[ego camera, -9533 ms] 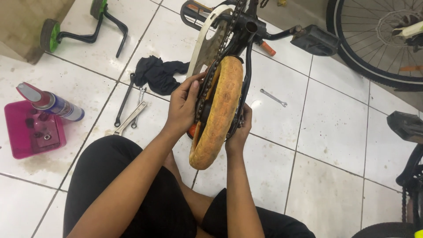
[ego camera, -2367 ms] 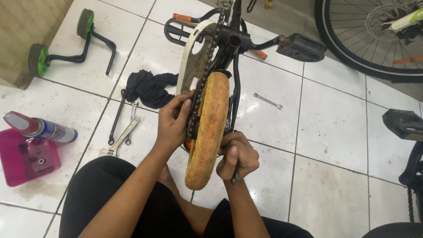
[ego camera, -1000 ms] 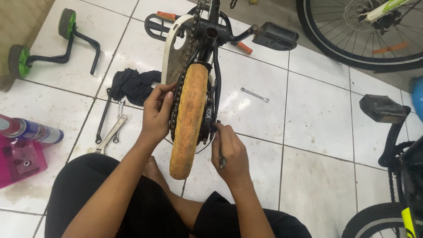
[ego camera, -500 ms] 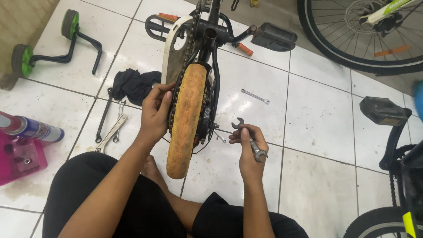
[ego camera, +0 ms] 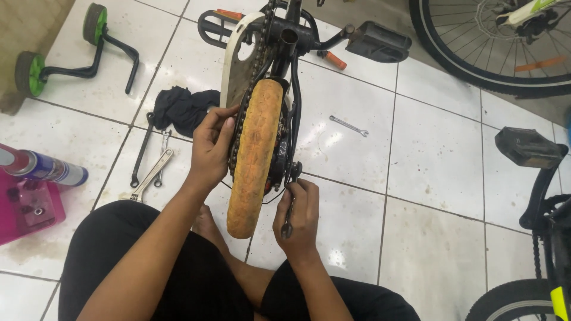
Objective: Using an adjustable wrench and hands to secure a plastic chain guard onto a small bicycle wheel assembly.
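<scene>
Two hands work on a small bike wheel (ego camera: 256, 157) held upright at frame centre. The left hand (ego camera: 211, 148) is wrapped over the tyre's chain side at 9 o'clock; the right hand (ego camera: 300, 217) is clamped on a wrench (ego camera: 288, 208) set at the axle, at 4 o'clock from the hub. The tyre looks stiff and grippy, the chain (ego camera: 241, 128) likely greasy, so the tread is the safer hold. On the floor at 9 o'clock lie wrenches (ego camera: 151, 172) and a black rag (ego camera: 184, 110); a spray can (ego camera: 44, 168) and pink tray (ego camera: 27, 208) sit farther out. A small spanner (ego camera: 349, 125) lies at 2 o'clock, and pedals (ego camera: 377, 41) stand close by.
</scene>
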